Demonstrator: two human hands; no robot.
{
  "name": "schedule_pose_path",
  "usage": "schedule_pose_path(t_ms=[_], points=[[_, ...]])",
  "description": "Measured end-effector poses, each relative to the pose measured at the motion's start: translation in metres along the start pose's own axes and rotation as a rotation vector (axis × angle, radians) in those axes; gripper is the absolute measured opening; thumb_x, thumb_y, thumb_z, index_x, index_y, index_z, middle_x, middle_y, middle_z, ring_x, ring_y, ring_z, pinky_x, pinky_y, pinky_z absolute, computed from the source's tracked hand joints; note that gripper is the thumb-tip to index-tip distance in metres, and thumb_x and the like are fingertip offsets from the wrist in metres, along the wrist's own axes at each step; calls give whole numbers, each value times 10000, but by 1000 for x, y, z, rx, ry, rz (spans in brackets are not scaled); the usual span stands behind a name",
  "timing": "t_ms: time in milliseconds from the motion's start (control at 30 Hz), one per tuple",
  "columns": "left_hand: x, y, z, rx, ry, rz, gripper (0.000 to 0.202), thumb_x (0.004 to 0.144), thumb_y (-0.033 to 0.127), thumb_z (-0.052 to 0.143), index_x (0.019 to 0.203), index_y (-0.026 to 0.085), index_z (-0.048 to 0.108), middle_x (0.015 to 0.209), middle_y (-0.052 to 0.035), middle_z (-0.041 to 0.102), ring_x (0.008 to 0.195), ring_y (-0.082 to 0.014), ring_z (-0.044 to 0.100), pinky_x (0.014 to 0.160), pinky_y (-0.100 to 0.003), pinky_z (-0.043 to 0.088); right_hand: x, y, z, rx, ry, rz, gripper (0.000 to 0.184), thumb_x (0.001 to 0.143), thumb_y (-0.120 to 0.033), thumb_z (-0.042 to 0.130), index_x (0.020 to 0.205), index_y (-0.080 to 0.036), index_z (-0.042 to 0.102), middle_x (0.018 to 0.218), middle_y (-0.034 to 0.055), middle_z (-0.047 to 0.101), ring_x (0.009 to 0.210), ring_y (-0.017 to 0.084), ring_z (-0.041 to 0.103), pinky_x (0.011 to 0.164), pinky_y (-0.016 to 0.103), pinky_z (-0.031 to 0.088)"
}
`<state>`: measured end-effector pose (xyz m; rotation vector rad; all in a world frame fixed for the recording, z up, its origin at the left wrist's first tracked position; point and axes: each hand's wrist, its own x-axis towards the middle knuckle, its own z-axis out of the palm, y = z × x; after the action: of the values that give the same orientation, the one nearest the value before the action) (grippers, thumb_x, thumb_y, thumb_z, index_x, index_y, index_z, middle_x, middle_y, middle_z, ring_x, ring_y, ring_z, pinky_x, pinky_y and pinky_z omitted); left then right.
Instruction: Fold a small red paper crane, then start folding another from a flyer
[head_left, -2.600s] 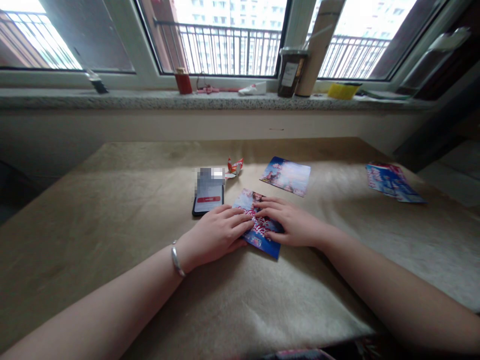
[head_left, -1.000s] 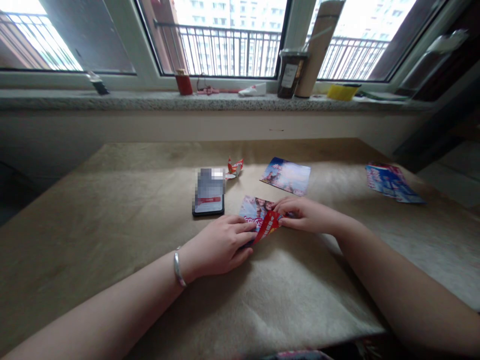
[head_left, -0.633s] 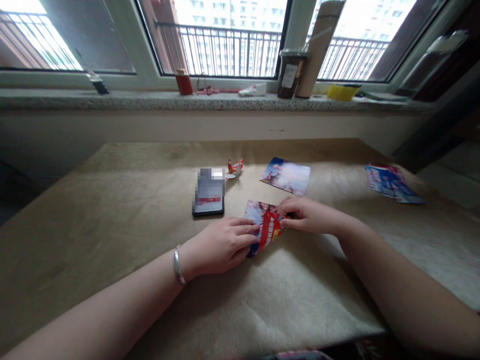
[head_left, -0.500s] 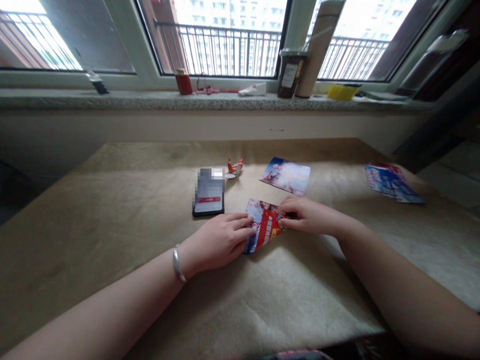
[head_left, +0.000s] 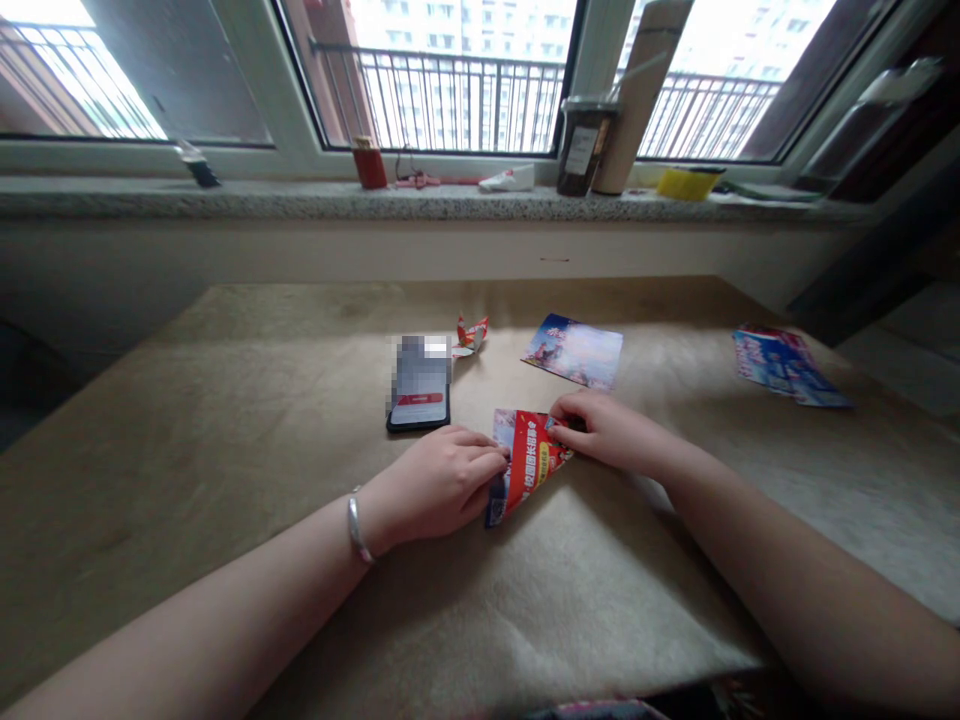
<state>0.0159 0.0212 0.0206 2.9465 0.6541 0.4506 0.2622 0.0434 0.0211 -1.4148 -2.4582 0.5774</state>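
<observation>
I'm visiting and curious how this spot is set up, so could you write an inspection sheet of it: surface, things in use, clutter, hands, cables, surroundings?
Surface: tan-covered table, slightly wrinkled.
Things in use: printed sheet, its red side partly turned over the blue.
Clutter: phone, folded red-and-white paper, a flat leaflet, overlapping leaflets at far right.
Hands: left hand rests fingers on the sheet's left side; right hand seems to pinch its upper right corner.
Cables: nothing seen that is clearly one.
Surroundings: windowsill with red bottle, dark container; railing outside.
</observation>
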Motion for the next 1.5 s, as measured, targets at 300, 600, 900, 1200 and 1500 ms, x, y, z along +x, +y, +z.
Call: schedule_pose_path(t_ms=[300,600,900,1200,1500], points=[[-1,0,3,-31,9,-34,327,909,199,417,1222,170,506,1141,-115,571,949,-198,572,794,-331,505,2,-7,11,-184,80,-30,144,836,-269,521,787,-170,614,795,71,643,782,197,544,698,304,422],[-1,-4,6,1,-57,18,323,934,230,408,1224,198,547,1219,-73,582,1034,-211,520,918,-390,465,0,-4,13,-135,168,-152,188,847,-248,531,940,-215,691,937,51,675,861,182,591,782,309,460],[0,-4,6,-7,-28,14,293,926,199,414,1157,181,593,1203,-71,606,1000,-200,552,892,-379,487,-6,-14,7,-241,87,-292,244,864,-300,532,1021,-245,710,1121,13,675,935,205,604,833,364,482],[0,-6,8,100,23,-67,267,924,215,434,1115,135,603,1143,-90,637,1033,-209,576,909,-371,497,-4,-11,8,-268,78,-359,305,917,-337,455,1120,-248,664,1171,3,653,943,193,598,846,356,474],[-1,-7,5,89,-13,-11,247,888,183,444,1021,150,650,1019,-74,676,935,-203,616,832,-364,522,-6,-11,12,-335,87,-308,322,923,-343,430,1111,-239,670,1082,43,676,944,217,562,850,395,462]])
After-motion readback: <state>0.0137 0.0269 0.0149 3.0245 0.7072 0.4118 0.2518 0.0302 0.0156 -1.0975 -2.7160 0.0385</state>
